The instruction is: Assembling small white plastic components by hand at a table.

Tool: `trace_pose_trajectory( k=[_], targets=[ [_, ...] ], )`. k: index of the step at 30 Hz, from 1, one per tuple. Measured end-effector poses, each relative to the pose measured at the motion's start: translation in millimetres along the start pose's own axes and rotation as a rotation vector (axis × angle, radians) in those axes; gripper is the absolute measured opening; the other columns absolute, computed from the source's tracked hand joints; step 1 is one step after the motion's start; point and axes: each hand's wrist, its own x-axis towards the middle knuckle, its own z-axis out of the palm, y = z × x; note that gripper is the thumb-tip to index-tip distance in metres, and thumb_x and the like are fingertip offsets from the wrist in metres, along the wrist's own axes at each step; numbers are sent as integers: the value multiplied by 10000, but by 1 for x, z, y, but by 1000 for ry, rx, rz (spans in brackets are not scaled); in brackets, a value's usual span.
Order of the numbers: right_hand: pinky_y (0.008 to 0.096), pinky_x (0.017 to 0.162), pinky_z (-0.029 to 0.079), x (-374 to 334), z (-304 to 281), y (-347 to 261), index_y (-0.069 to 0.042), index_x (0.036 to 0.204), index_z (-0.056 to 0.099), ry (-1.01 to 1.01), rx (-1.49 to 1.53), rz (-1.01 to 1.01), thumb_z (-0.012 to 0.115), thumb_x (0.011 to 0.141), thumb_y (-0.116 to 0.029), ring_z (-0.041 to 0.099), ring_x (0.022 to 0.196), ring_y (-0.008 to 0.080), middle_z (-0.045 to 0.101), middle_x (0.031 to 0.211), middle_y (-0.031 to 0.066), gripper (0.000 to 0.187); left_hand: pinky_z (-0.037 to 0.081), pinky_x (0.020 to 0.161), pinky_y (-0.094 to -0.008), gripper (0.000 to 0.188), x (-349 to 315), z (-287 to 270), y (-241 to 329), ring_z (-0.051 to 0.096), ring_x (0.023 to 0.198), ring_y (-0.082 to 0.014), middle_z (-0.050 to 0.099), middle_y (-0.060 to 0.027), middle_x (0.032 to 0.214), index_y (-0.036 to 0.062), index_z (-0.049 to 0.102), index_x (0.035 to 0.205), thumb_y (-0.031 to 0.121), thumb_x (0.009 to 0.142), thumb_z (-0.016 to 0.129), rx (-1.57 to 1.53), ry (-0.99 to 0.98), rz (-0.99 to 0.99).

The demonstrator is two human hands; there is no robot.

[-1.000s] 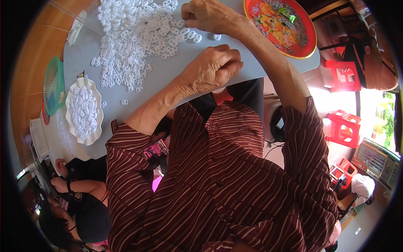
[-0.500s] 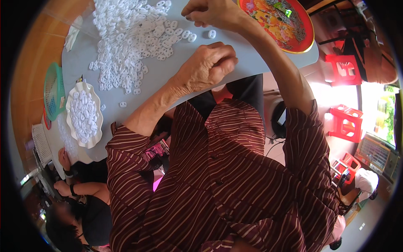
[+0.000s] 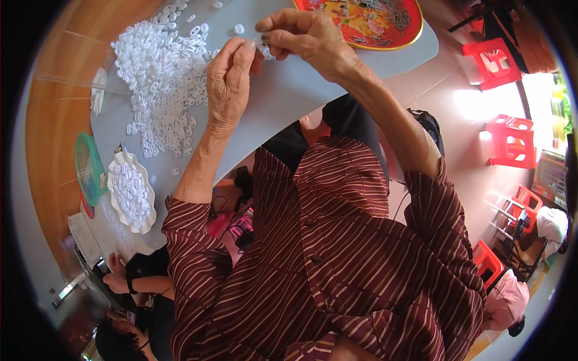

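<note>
My left hand [image 3: 230,81] is raised over the grey table, thumb and fingers pressed together. What they hold is too small or too hidden to make out. Close by on its right, my right hand [image 3: 310,42] points its pinched fingertips toward the left hand, and nothing between them can be named. A few small white plastic pieces [image 3: 266,53] show beside the right fingertips, and a single white piece [image 3: 239,28] lies between the hands on the far side. Left of my hands spreads a large heap of white two-holed plastic pieces [image 3: 159,78].
A red round tray [image 3: 417,27] with small metal parts stands at the far right of the table [image 3: 325,90]. On the left are a scalloped white dish [image 3: 150,218] of white pieces and a green basket [image 3: 90,171]. Red stools [image 3: 512,141] stand right; another person [image 3: 150,286] sits lower left.
My left hand has risen and turned upright, going from a loose fist near the table edge to a pinch beside the right hand. The view has shifted slightly.
</note>
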Motion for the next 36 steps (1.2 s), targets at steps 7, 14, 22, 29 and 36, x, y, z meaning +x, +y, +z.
trace_pose_trajectory(
  k=[7,14,22,29,36],
  targets=[
    [227,683,511,-12,-3,2,-6,1042,638,-82,-94,-53,609,900,-125,588,711,73,629,800,19,187,362,545,-226,283,-2,1,-4,440,597,-69,534,5,646,18,596,867,272,949,503,-24,-58,-50],
    [217,687,529,-18,0,8,-18,966,643,17,124,54,626,889,-107,622,719,81,660,804,35,118,398,575,-207,177,-5,4,3,471,652,-50,557,23,718,18,599,902,194,903,590,-58,-39,-37],
    [202,685,532,-20,0,12,-39,1027,634,18,116,4,606,910,-133,627,733,59,659,823,12,153,447,614,-224,109,-6,2,-2,532,684,-72,596,-2,751,10,602,941,112,907,584,47,-12,79],
    [196,667,519,-21,3,12,-35,1031,642,29,17,-5,605,913,-151,612,719,50,656,814,-1,169,454,615,-233,109,-5,2,-2,547,677,-84,606,-18,740,15,608,944,113,914,572,83,-10,123],
    [198,662,489,-22,2,14,-39,992,668,9,-32,-72,625,901,-169,568,720,45,641,784,-9,164,446,621,-229,204,-1,-5,-6,538,646,-96,606,-19,735,16,621,964,200,944,536,-47,-107,-59]
  ],
)
